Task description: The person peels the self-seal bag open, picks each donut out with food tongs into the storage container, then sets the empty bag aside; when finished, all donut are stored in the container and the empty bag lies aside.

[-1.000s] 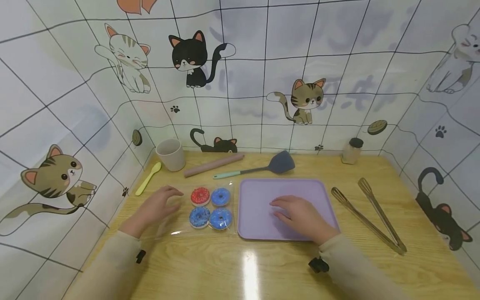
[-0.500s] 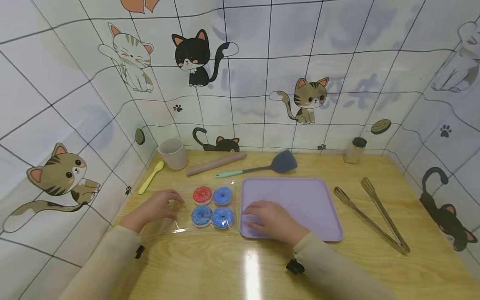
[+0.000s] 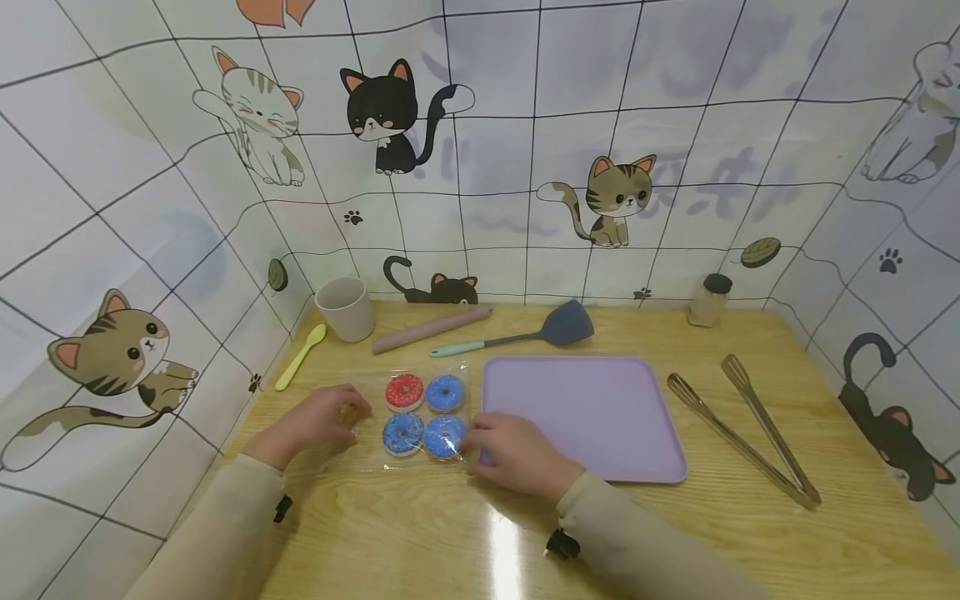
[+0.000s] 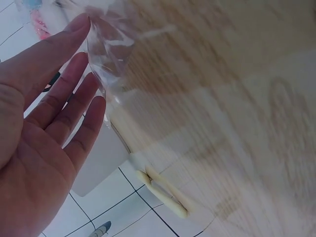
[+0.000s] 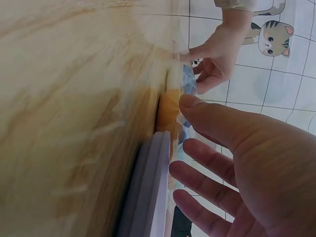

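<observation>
Blue donuts (image 3: pixel 435 395): 3; red donut (image 3: pixel 396 394): 1; hands (image 3: pixel 517 454): 2.

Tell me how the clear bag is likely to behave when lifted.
The bag will probably be floppy: its film is crinkled beside the left hand. It may feel slippery, given its glossy glints. Lifted by its left end, it would likely sag toward the right, where the four donuts sit grouped.

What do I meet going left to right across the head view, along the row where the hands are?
Left hand → four wrapped doughnuts → purple tray → metal tongs. Right hand left out: it overlaps a doughnut and the tray.
</observation>
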Available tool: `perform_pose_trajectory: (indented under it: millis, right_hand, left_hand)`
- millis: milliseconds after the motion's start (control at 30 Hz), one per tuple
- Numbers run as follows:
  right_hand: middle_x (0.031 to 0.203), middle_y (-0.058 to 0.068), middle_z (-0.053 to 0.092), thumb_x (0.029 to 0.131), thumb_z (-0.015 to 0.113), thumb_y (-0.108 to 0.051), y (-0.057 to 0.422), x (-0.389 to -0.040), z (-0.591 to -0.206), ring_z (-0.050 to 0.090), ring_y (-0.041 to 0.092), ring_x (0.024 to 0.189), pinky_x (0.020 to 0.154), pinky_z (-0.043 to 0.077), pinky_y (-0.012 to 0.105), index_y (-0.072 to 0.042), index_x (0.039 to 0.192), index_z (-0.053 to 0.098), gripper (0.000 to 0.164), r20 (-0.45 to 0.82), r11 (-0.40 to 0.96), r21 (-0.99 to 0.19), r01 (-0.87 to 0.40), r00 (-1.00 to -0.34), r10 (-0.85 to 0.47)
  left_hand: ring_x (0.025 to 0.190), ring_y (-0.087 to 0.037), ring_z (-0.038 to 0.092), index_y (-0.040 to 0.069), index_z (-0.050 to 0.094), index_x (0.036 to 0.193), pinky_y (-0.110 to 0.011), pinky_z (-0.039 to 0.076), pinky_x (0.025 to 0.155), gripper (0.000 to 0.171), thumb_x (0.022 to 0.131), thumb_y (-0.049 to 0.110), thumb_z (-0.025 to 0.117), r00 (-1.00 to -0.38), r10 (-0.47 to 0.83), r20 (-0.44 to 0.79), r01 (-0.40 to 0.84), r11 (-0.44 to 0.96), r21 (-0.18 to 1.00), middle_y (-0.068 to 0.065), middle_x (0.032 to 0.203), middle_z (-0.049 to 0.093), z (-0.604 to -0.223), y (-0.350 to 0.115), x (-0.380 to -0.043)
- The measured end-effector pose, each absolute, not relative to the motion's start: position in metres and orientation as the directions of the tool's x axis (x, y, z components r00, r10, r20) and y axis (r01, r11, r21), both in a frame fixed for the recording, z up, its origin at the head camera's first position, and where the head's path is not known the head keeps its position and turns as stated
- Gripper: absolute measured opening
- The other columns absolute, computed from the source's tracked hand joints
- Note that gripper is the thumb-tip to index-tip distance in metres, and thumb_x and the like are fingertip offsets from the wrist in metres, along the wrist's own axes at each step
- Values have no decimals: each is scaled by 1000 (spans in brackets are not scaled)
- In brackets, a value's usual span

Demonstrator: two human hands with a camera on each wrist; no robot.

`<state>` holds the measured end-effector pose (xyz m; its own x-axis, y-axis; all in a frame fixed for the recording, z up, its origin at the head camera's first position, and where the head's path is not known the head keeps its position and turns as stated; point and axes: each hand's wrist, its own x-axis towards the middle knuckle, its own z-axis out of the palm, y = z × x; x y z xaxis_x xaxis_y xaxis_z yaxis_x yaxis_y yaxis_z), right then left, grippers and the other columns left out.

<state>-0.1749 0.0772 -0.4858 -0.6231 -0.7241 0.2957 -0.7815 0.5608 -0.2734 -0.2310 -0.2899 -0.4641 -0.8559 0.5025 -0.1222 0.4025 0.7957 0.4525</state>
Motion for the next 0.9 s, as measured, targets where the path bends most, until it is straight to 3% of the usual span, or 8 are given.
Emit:
perform_pose_trajectory:
  millis: [233, 500, 900]
  right_hand:
    - [101, -7, 67, 85, 86, -35, 71, -172, -484, 62, 5, 88, 82, 55, 26, -21, 105, 77, 26, 289, 565, -307, -766, -640, -712]
    - [98, -8, 68, 84, 86, -38, 67, -174, -486, 62, 7, 87, 79, 55, 26, -22, 101, 77, 24, 289, 590, -270, -761, -649, -704]
    - [97, -13, 71, 90, 80, -26, 67, -175, -489, 67, 5, 84, 78, 56, 24, -26, 96, 77, 7, 332, 560, -267, -785, -620, -711]
  left_hand:
    - [117, -32, 63, 7, 75, 117, -56, 49, 106, 40, 79, 6, 88, -865, 483, -140, 378, 808, 453, -8, 117, 71, -467, -291, -232]
    - [110, -31, 66, 6, 76, 112, -54, 51, 102, 40, 75, 4, 90, -847, 520, -110, 449, 810, 377, -7, 112, 70, -464, -281, -233]
    - [113, -33, 65, 9, 76, 115, -55, 51, 103, 41, 76, 4, 90, -864, 480, -150, 404, 841, 361, -9, 116, 69, -466, -282, -235]
